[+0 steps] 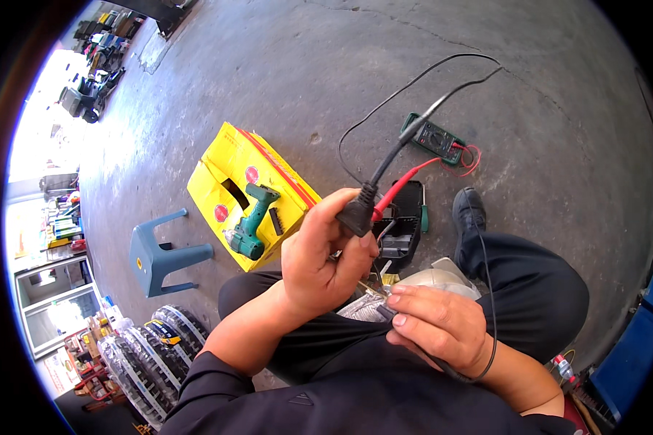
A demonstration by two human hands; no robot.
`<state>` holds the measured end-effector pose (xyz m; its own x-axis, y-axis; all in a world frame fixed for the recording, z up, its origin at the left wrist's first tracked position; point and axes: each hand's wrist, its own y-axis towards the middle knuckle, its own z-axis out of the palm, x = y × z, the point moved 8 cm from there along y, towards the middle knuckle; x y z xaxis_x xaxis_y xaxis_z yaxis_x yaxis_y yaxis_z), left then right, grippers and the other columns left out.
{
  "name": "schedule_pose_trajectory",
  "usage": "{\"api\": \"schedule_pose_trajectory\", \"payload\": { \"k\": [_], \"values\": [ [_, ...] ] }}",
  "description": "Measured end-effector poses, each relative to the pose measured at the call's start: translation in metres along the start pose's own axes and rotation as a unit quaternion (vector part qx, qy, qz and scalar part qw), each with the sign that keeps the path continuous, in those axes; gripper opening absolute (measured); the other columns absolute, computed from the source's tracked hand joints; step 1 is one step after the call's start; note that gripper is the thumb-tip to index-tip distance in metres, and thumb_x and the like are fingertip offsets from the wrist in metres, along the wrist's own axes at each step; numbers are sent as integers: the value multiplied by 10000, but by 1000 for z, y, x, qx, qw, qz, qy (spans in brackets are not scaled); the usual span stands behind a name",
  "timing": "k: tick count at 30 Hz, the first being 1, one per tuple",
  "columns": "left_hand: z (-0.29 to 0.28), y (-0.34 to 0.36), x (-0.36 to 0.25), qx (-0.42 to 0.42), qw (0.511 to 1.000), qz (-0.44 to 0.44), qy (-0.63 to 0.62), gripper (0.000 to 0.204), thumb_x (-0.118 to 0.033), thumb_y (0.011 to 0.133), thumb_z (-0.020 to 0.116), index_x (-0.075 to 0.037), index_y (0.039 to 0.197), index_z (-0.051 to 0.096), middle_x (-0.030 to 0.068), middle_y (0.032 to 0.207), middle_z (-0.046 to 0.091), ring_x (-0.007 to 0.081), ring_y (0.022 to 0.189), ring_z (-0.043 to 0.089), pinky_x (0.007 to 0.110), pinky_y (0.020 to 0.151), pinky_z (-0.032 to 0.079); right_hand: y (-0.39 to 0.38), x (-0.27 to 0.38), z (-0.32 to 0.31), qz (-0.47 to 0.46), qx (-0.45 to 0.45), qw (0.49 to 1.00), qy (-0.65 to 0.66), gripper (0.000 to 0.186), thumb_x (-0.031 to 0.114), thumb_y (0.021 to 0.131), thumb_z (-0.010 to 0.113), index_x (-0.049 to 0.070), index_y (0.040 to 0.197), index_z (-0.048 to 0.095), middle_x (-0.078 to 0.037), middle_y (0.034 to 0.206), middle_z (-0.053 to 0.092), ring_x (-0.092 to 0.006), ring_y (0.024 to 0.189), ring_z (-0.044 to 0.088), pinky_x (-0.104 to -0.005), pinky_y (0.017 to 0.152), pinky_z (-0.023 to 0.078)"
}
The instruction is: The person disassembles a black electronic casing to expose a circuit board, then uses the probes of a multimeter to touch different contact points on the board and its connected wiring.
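A black power plug (357, 215) is pinched in my left hand (319, 261), raised in front of my lap. A red test probe (386, 205) lies against the plug, its lead running to a green-cased multimeter (434, 138) on the floor. The plug's thick black cord (413, 130) rises away from the hand, and a thinner black cord loops beside it. Lower and to the right, my right hand (442, 326) has its fingers closed on a dark grey cord end (386, 312). A thin black cord curves around that wrist. Below my left hand, thin metal pieces are partly hidden.
A yellow box (276, 174) with a green cordless drill (252, 225) on it stands at left, near a blue stool (163, 254). An open black tool case (406, 232) and a green-handled screwdriver (424, 214) lie ahead. Tyres (141, 362) stand at lower left.
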<state>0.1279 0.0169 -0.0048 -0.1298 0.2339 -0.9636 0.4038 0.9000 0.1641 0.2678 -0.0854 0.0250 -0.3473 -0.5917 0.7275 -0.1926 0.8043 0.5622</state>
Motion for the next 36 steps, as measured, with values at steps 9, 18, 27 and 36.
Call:
{"api": "schedule_pose_trajectory", "payload": {
  "k": [9,18,27,36],
  "values": [
    [9,3,-6,28,998,43,48,372,40,977,510,81,1333,411,73,754,638,78,565,592,215,515,478,-5,-4,3,31,6,999,-5,368,61,783,813,9,1084,608,-185,1065,696,-313,919,728,-341,712,613],
    [8,2,4,18,998,12,59,383,58,968,507,81,1340,416,76,761,640,78,563,593,208,518,481,-5,-6,6,41,21,999,-17,369,-8,796,764,23,1103,563,-200,1109,678,-313,913,724,-333,699,598],
    [8,2,0,30,995,36,87,371,64,955,518,85,1315,431,70,727,646,81,550,607,215,511,486,-7,-5,8,45,28,998,-19,318,38,812,746,21,1089,591,-189,1101,664,-306,887,725,-320,646,590],
    [9,2,2,34,996,32,76,389,60,957,517,84,1332,414,70,742,648,83,553,602,218,512,487,-6,-6,9,62,49,997,-10,377,-26,787,766,21,1103,565,-204,1131,676,-308,955,717,-329,729,598]
  ]
}}
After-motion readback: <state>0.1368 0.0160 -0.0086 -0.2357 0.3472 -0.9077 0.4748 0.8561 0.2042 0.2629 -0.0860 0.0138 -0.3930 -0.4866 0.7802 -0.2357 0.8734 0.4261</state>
